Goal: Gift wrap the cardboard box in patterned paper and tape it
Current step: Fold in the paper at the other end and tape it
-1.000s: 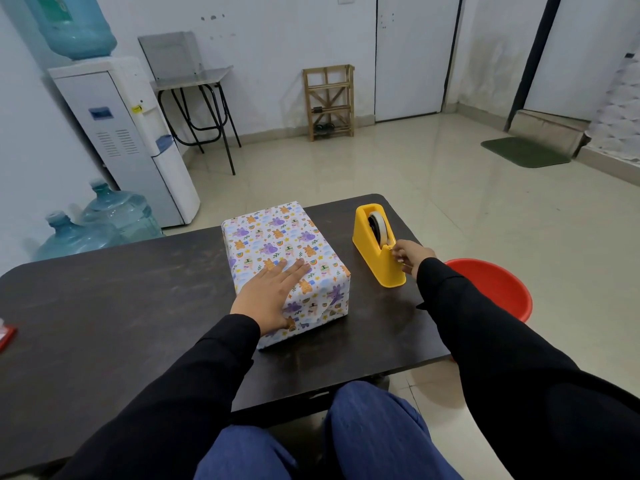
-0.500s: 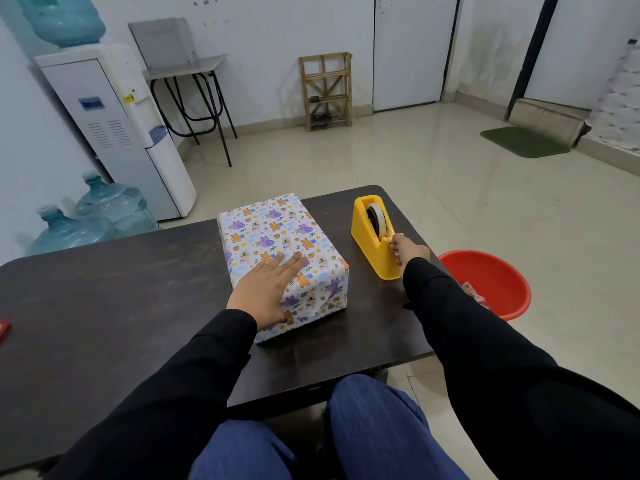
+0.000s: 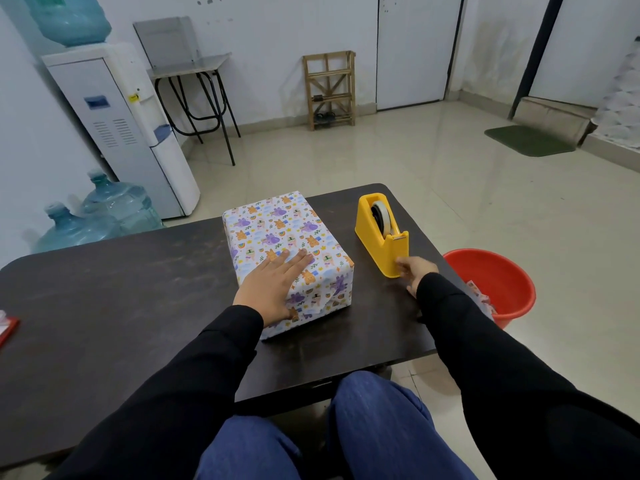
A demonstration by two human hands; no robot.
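Observation:
The box (image 3: 277, 230), wrapped in white paper with purple and orange cartoon animals, lies on the dark table (image 3: 121, 306). My left hand (image 3: 273, 285) rests flat on its near top, fingers straight and pointing away from me. To the right stands a yellow tape dispenser (image 3: 379, 233) holding a roll of tape (image 3: 381, 216). My right hand (image 3: 414, 273) is at the dispenser's near end, just below the cutter, thumb touching the yellow body. Its fingertips are hidden, and no tape strip is visible in it.
A red basin (image 3: 495, 282) with paper scraps sits on the floor by the table's right edge. A red object (image 3: 7, 327) lies at the table's far left edge. A water dispenser (image 3: 117, 133) and spare bottles (image 3: 104, 209) stand behind the table.
My right hand has slid from the dispenser's cutter down and toward me, to its near base. My left hand has stayed flat on the box.

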